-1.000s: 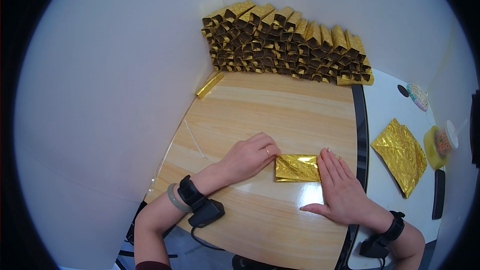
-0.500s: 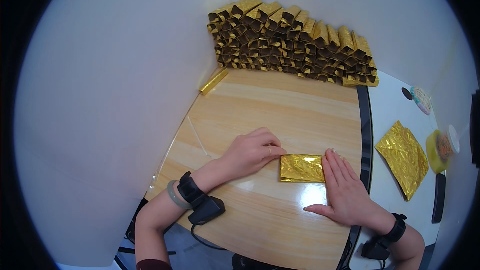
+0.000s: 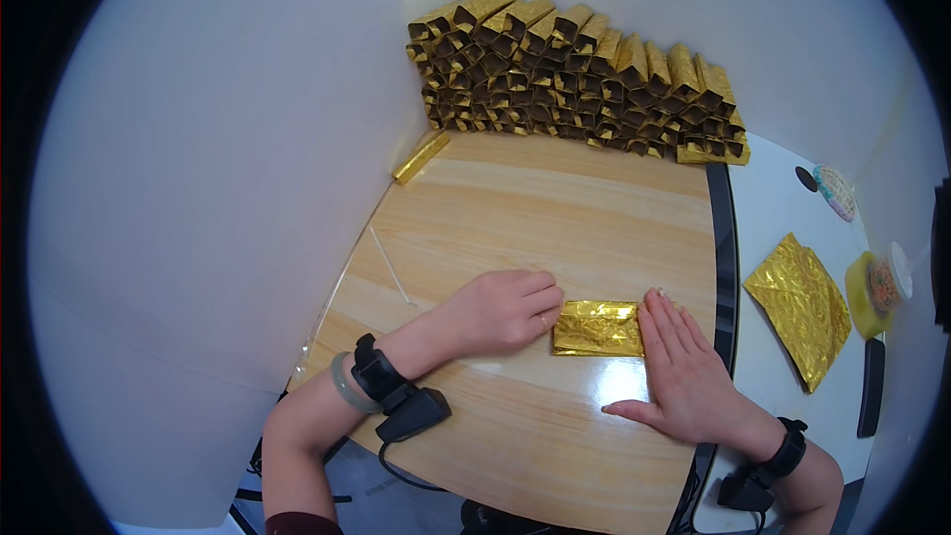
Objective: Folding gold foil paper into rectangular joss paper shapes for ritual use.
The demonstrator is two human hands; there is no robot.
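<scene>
A folded rectangle of shiny gold foil paper [image 3: 598, 328] lies on the wooden tabletop in front of me. At its upper left corner, my left hand [image 3: 507, 311] has its fingers curled and closed on the edge. The fingertips are partly hidden behind the knuckles. My right hand [image 3: 684, 367] lies flat over the right end of the paper, fingers straight and thumb stretched out to the left. It holds nothing.
A tall stack of folded gold paper tubes [image 3: 575, 79] stands at the back. One gold roll [image 3: 421, 158] and a thin white stick [image 3: 389, 266] lie to the left. On the white surface at right are gold sheets [image 3: 800, 312] and a lidded tub [image 3: 885, 284].
My left hand has rolled over, its fingers curling tighter at the paper's left edge. The paper's top has crumpled slightly there. My right hand stays flat in place.
</scene>
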